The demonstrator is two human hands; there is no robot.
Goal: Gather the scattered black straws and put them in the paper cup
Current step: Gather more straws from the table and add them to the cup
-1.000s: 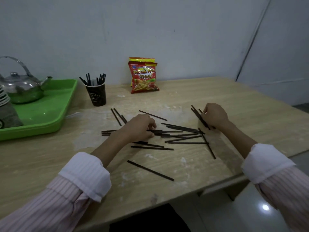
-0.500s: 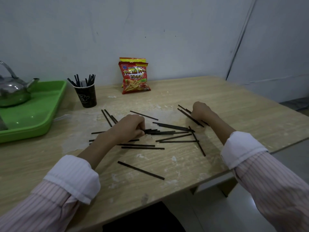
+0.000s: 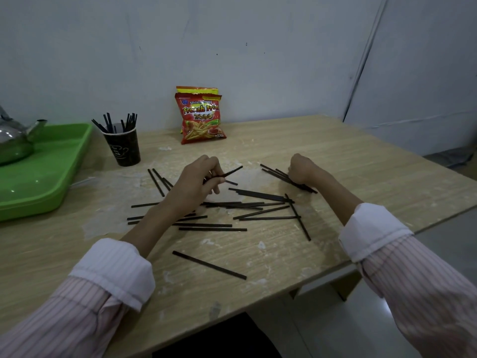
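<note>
Several black straws lie scattered across the middle of the wooden table. My left hand is raised a little above them and pinches one black straw, which points up to the right. My right hand rests closed on a small bunch of straws lying at the right. One lone straw lies nearest to me. The dark paper cup stands upright at the back left with several straws standing in it.
A green tray with a metal kettle sits at the left edge. A red snack bag leans against the back wall. The table's front edge runs diagonally at the lower right.
My left hand has lifted off the pile with one straw pinched in its fingers. My right hand has stayed on the bunch at the right. The view has shifted slightly.
</note>
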